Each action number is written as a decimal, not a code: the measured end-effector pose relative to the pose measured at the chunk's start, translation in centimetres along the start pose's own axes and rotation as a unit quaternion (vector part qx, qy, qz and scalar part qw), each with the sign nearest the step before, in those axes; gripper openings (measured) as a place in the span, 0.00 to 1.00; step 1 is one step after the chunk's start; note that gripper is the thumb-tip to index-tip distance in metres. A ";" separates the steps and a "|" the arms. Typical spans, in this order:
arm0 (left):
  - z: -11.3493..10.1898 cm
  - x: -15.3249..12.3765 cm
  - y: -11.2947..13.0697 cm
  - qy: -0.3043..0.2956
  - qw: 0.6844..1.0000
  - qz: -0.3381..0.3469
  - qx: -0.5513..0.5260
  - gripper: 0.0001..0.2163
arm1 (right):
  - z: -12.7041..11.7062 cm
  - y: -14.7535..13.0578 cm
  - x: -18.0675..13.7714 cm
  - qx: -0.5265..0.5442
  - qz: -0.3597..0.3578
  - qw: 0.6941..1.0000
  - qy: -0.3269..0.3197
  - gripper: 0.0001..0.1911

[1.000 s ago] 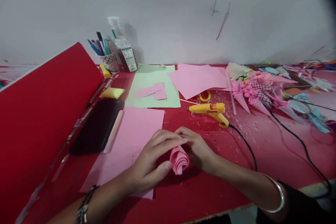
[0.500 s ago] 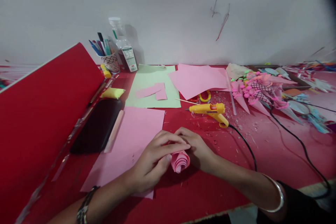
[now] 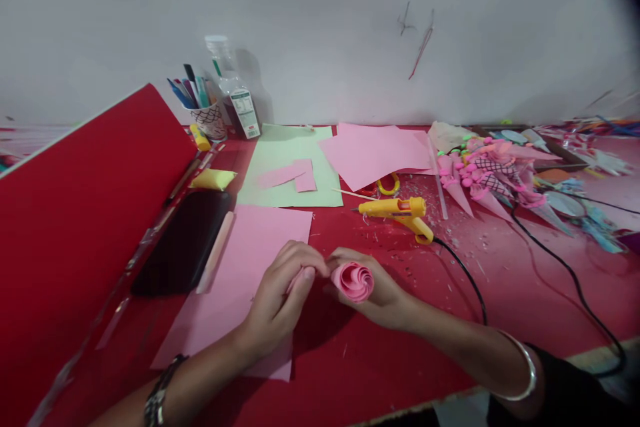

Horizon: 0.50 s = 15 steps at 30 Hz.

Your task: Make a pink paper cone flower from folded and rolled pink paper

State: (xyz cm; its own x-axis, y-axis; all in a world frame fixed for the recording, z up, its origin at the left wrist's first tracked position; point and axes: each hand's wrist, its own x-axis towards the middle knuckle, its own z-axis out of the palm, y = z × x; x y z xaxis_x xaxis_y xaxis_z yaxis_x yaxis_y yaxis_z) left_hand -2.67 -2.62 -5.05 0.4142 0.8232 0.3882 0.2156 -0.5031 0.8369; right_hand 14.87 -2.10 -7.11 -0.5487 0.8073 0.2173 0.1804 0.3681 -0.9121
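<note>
My right hand grips a pink paper roll, its spiral layered end facing me like a rose. The rest of the roll is hidden by the fingers. My left hand is just to the left, apart from the roll, its thumb pressed towards curled fingers. A small pink patch shows between them, but I cannot make out what it is. Beneath my left hand and forearm lies a pink paper sheet. Beyond my right hand rests a yellow glue gun, nozzle pointing left.
Pink sheets and a pale green sheet lie at the back. A black phone-like slab and raised red board stand left. A pen cup and bottle stand near the wall. Pink paper cones and a black cord lie right.
My hands have moved apart. My left hand has come off the paper roll and shifted left; the roll has moved slightly right and up in my right hand.
</note>
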 end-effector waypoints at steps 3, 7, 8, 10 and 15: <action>0.2 -0.1 0.0 0.012 0.998 -0.054 0.014 0.10 | -0.1 -0.7 0.1 0.010 0.015 1.000 -0.005 0.02; 0.4 -0.3 -0.1 0.006 0.994 -0.107 -0.020 0.09 | 0.1 -1.0 0.3 0.025 0.051 0.998 0.007 0.04; 0.4 -0.3 -0.2 0.008 0.993 -0.113 -0.028 0.09 | 0.2 -0.9 0.3 0.026 0.061 0.998 0.008 0.04; 0.5 -0.3 -0.2 0.010 0.992 -0.125 -0.033 0.10 | 0.3 -0.8 0.3 0.024 0.088 0.996 -0.001 0.06; 0.4 0.0 -0.3 0.009 0.987 -0.157 -0.029 0.11 | 0.6 -0.3 0.0 0.137 0.211 0.963 -0.098 0.14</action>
State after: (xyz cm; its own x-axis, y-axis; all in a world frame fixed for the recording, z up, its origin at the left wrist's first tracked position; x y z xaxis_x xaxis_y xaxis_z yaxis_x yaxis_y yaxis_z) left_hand -2.39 -2.52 -5.45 0.3200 0.9407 0.1129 0.2803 -0.2078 0.9371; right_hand 14.36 -2.47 -7.03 -0.6220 0.7461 -0.2374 0.2128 -0.1307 -0.9683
